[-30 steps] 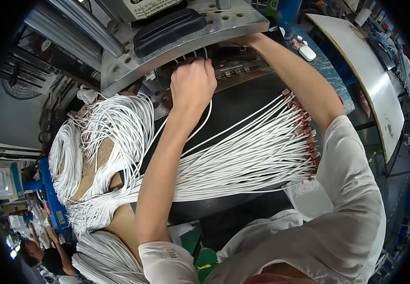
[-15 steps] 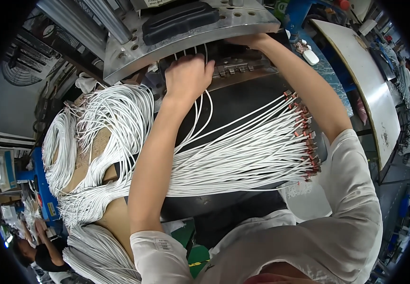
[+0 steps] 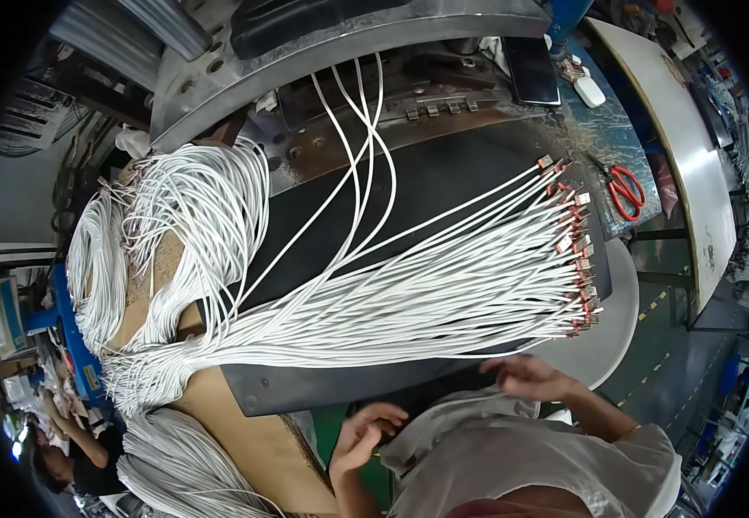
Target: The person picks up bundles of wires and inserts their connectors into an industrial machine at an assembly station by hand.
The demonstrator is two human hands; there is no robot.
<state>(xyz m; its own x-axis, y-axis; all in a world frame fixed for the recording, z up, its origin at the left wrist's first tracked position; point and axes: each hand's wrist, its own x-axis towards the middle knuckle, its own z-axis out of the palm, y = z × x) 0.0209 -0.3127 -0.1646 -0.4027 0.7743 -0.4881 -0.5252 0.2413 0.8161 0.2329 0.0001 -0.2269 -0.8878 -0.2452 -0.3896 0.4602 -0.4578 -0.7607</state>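
Note:
My left hand (image 3: 366,434) is drawn back close to my body, below the front edge of the black work mat (image 3: 305,386). Its fingers curl loosely apart, with nothing visible in them. By that same edge, my right hand (image 3: 526,377) has its fingers partly bent and spread, holding nothing I can see. A thick bundle of white cables (image 3: 409,298) lies across the mat, its metal connectors with red parts (image 3: 580,250) fanned out at the right. Three white cables (image 3: 366,147) rise from the bundle into the machine under the thick metal plate (image 3: 305,56), which hides their ends.
Coiled white cables (image 3: 210,203) lie on cardboard (image 3: 245,440) at the left. Red-handled pliers (image 3: 625,192) and a dark phone-like slab (image 3: 532,71) lie at the right. Behind my right arm is a grey round seat (image 3: 621,319). Another person (image 3: 76,440) works at far left.
Both hands have come away from beneath the metal plate and down towards my body. Three cables stay behind in the machine. The pliers and dark slab have come into sight.

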